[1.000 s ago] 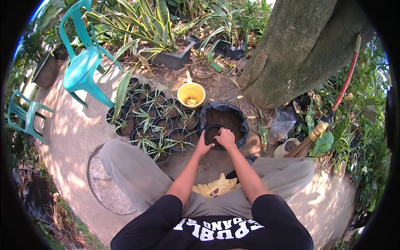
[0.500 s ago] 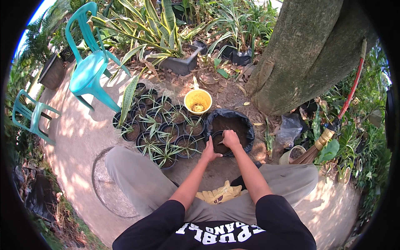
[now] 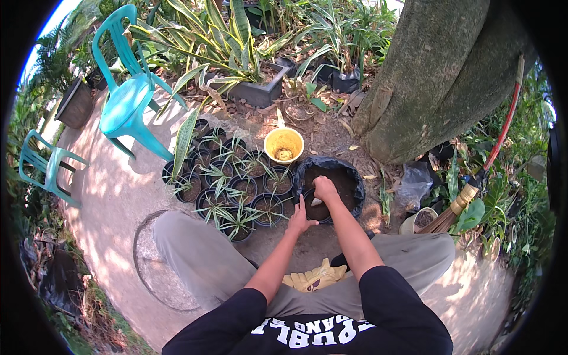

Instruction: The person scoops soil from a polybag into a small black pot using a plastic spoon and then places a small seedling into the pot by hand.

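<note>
A small black pot [image 3: 318, 211] filled with dark soil stands on the ground in front of me, at the near edge of a black bag of soil [image 3: 349, 177]. My left hand [image 3: 299, 219] rests against the pot's left side, fingers spread. My right hand [image 3: 324, 189] hovers over the pot with its fingers closed around a small pale object, which I cannot identify. Both forearms reach forward from between my knees.
Several small black pots with young spiky plants [image 3: 236, 189] crowd the ground to the left. A yellow bucket [image 3: 283, 144] stands behind them. A tree trunk [image 3: 432, 77], a broom [image 3: 467, 195], teal plastic chairs [image 3: 127, 100], a yellow glove [image 3: 313, 277] and a round manhole cover [image 3: 151, 272] surround me.
The view has tilted, shifting everything slightly down. My hands stay at the small pot; the right hand has lifted a little above the soil.
</note>
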The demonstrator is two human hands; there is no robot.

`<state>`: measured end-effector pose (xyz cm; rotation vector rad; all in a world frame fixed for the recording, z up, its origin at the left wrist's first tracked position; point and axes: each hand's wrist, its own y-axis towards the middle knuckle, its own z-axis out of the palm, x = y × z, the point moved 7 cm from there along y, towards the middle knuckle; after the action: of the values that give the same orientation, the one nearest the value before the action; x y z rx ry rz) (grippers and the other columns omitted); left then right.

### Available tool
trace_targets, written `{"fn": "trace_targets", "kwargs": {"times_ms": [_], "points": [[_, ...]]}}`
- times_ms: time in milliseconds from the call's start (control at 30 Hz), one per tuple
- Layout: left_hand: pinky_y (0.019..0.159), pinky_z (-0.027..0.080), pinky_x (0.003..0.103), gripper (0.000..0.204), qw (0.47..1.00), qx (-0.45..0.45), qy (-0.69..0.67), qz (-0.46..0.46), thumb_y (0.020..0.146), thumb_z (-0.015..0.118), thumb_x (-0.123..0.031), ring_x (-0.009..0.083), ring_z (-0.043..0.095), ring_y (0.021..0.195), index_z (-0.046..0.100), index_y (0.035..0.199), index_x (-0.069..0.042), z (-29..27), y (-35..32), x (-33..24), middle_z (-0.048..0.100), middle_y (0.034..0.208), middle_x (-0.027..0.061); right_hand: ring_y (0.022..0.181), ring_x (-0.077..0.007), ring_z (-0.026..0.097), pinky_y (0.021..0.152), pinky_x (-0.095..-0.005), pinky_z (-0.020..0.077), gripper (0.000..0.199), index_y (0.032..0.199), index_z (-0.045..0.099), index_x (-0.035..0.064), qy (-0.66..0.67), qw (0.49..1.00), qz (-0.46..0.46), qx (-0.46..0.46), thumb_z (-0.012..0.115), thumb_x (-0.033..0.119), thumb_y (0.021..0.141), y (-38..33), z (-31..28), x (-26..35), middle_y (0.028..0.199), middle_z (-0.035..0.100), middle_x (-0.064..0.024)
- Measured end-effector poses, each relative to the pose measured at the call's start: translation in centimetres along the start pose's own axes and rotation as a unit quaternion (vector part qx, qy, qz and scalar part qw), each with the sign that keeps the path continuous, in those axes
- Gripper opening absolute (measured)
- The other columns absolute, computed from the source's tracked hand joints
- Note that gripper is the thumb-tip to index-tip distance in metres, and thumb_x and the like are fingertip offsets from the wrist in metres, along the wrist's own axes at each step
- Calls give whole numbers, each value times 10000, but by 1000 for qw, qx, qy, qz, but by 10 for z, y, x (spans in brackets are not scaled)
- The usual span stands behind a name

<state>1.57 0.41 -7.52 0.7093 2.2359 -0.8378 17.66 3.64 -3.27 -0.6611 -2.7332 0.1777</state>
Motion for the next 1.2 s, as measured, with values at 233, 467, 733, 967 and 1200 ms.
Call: {"fn": "trace_targets", "kwargs": {"times_ms": [233,467,733,967,1200], "points": [[1051,449,506,1374,1000,-5,5,2,669,895,-335,424,491,1290,-138,1559,-166,3,2,4,322,1514,192,984,-367,677,903,-435,544,263,958,752,39,6,1000,-8,-22,695,28,702,-33,-3,-3,1025,697,-214],[1050,447,499,1395,1000,-5,-1,0,655,903,-337,428,486,1292,-149,1557,-175,4,2,7,336,1510,193,945,-414,675,857,-472,554,146,854,731,-6,56,997,-13,-48,700,52,723,-81,1,-4,1033,667,-257],[1063,433,496,1403,1000,4,-4,-5,656,903,-337,426,473,1306,-167,1553,-193,5,3,11,320,1528,188,865,-402,677,760,-481,567,166,927,704,-3,84,987,-53,-126,643,50,781,-125,12,1,994,645,-208],[1076,421,497,1384,1000,4,-12,-1,672,895,-334,421,456,1325,-163,1555,-198,3,3,10,300,1546,181,847,-358,676,753,-439,566,173,942,706,21,97,973,-97,-184,680,77,780,-138,24,-10,985,658,-163],[1072,425,495,1365,1000,14,-8,-3,680,892,-326,409,452,1332,-146,1558,-201,2,1,6,287,1554,170,832,-364,677,756,-444,562,152,916,719,37,120,964,-104,-214,661,45,775,-136,12,-1,956,675,-156]]}}
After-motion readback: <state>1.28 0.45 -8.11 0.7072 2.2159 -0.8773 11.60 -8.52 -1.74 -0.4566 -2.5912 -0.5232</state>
